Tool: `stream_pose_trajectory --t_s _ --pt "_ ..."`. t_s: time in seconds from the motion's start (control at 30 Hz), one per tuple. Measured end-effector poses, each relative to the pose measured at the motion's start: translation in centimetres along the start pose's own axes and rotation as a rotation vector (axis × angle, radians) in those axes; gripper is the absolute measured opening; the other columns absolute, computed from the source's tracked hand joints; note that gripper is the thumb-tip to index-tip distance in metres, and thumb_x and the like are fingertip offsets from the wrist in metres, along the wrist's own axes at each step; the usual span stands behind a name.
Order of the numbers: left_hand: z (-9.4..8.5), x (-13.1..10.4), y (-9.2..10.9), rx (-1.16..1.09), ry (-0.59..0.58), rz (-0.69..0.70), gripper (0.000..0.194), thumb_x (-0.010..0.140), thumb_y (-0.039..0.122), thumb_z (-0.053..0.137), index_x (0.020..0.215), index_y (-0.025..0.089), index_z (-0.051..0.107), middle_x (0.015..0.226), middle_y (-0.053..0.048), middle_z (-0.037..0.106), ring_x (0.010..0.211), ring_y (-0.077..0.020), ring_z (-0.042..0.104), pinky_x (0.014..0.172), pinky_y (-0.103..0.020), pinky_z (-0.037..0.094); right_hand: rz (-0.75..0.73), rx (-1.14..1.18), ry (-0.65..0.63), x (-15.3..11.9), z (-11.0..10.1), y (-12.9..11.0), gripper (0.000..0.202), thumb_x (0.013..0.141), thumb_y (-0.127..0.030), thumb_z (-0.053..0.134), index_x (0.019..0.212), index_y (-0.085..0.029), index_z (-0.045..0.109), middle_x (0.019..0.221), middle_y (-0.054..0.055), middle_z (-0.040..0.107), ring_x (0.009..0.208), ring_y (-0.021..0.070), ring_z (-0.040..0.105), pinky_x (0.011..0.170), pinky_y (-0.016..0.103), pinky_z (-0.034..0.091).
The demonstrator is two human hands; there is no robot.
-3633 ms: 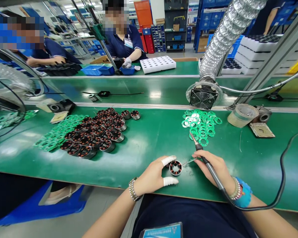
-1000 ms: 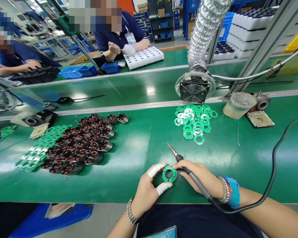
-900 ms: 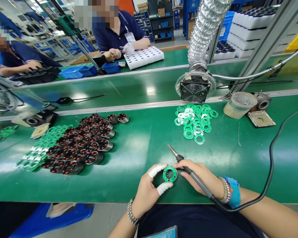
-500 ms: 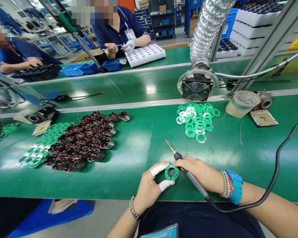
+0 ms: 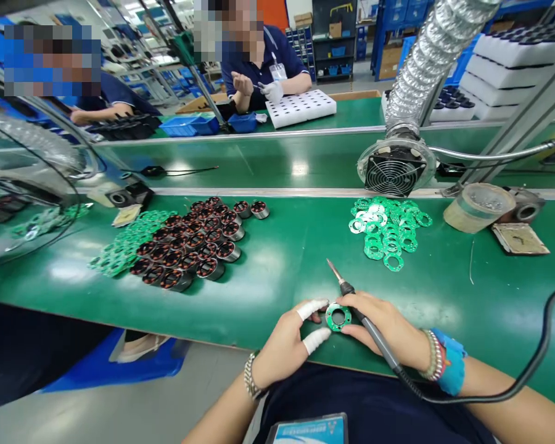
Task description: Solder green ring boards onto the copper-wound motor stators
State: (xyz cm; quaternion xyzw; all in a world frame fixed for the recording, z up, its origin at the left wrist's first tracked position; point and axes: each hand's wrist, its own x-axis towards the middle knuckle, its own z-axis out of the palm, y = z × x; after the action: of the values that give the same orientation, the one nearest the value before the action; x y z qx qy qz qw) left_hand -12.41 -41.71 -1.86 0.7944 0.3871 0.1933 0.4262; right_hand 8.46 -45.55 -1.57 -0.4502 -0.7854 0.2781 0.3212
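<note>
Between my two hands, near the table's front edge, is a green ring-shaped circuit board [image 5: 338, 317]. My left hand [image 5: 289, 336], with white covers on thumb and finger, pinches the board's left side. My right hand [image 5: 386, 324] holds a soldering iron [image 5: 372, 333], its tip pointing up and left, and its fingertips touch the board's right side. What lies under the board is hidden. Beyond my right hand is a loose pile of green ring boards [image 5: 391, 228]. Several motor stators with copper windings [image 5: 194, 240] stand in a group to the left.
A fume fan [image 5: 394, 174] hangs over the back edge. At the right are a plastic tub [image 5: 478, 206] and a sponge tray [image 5: 520, 238]. More green boards [image 5: 129, 243] lie left of the stators. Two people sit across the bench. The iron's cable [image 5: 531, 364] loops at right.
The view has shifted, so the bench items appear farther right. My right thumb now shows at the board's lower right edge; the board stays between my hands.
</note>
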Motion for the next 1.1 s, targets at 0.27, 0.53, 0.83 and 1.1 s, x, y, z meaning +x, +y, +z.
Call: stream_pose_trajectory --t_s 0.27,0.53,0.83,1.1 --pt "-2.2 1.3 -0.2 0.071 0.037 -0.022 0.010 0.078 0.022 0.057 0.074 0.019 0.065 0.075 -0.003 0.064 0.071 -0.0162 0.058 0.070 -0.027 0.045 -0.005 -0.055 -0.012 0.5 -0.2 0.0 0.031 0.084 -0.021 0.056 0.114 -0.019 0.047 0.098 0.008 0.059 0.087 0.0177 0.059 0.077 0.030 0.050" --pt "0.2 1.8 0.0 -0.714 0.103 -0.312 0.017 0.065 0.029 0.070 0.070 0.013 0.064 0.068 -0.002 0.062 0.065 -0.0138 0.057 0.068 -0.026 0.046 -0.009 -0.049 0.002 0.3 -0.3 -0.4 0.032 0.085 -0.021 0.055 0.115 -0.021 0.046 0.097 0.008 0.060 0.085 0.0172 0.059 0.074 0.030 0.051" --pt "-0.1 2.2 0.4 -0.693 0.004 -0.218 0.021 0.068 0.031 0.070 0.069 0.013 0.057 0.070 0.001 0.054 0.067 -0.0113 0.053 0.068 -0.024 0.043 -0.131 -0.069 0.133 2.1 0.7 -1.4 0.021 0.087 -0.012 0.043 0.104 -0.019 0.052 0.083 0.006 0.057 0.076 0.0161 0.053 0.065 0.028 0.048" --pt "-0.3 1.7 -0.2 -0.833 -0.059 -0.262 0.023 0.068 0.033 0.070 0.072 0.013 0.059 0.068 0.001 0.057 0.065 -0.0110 0.053 0.070 -0.025 0.044 -0.119 -0.076 0.107 2.3 1.6 -1.6 0.025 0.084 -0.008 0.041 0.105 -0.018 0.050 0.078 0.005 0.054 0.071 0.0172 0.047 0.062 0.030 0.045"
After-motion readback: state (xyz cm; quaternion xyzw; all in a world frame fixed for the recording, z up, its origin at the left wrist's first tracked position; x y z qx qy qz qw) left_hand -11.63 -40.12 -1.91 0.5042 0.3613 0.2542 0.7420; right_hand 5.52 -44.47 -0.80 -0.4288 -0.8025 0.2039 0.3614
